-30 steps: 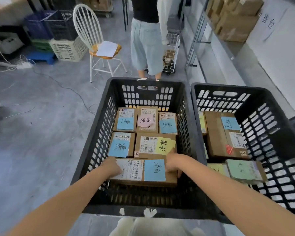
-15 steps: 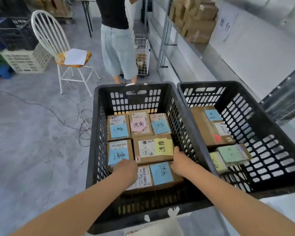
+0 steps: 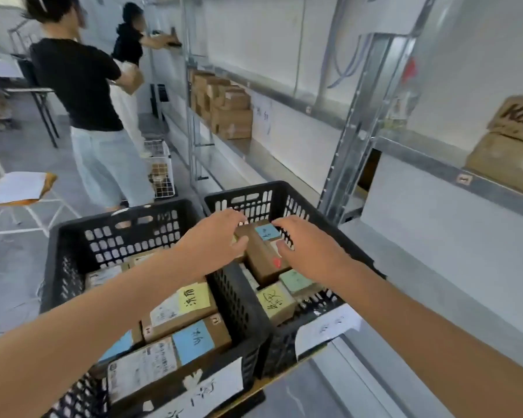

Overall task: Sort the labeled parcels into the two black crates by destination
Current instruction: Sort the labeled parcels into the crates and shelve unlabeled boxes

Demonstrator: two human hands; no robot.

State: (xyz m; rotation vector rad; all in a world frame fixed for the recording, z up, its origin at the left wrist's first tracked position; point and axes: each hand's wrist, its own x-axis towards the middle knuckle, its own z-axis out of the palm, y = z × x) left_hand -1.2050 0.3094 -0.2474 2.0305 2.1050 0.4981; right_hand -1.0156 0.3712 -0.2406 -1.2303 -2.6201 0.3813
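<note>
**Long parcel taken at both sides in the right-hand crate**

The long brown parcel (image 3: 261, 254), marked with a blue label at its far end and a red sticker near its near end, lies in the right crate (image 3: 284, 188), at the far side of it. It sits above a green-labelled parcel (image 3: 295, 280) and a yellow-labelled parcel (image 3: 275, 300).

The left hand (image 3: 215, 239) is laid against its left side: the fingers (image 3: 239, 217) are curled over the far top edge and the thumb is pressed to the side wall. The right hand (image 3: 308, 251) is set at the opposite side, thumb on the top face and fingers reaching past the far right corner. Whether that hand has closed on the box cannot be told through the blur.

The parcel is judged to be a stiff cardboard carton, taped shut, with dry faces that should not slip. Its weight cannot be read, though 2 hands on it suggest some bulk. It is best held by the 2 long sides near the middle, so that it stays level. The labels are best left uncovered so the destination can be read.

The left crate (image 3: 73, 236) is already lined with labelled parcels.
</note>
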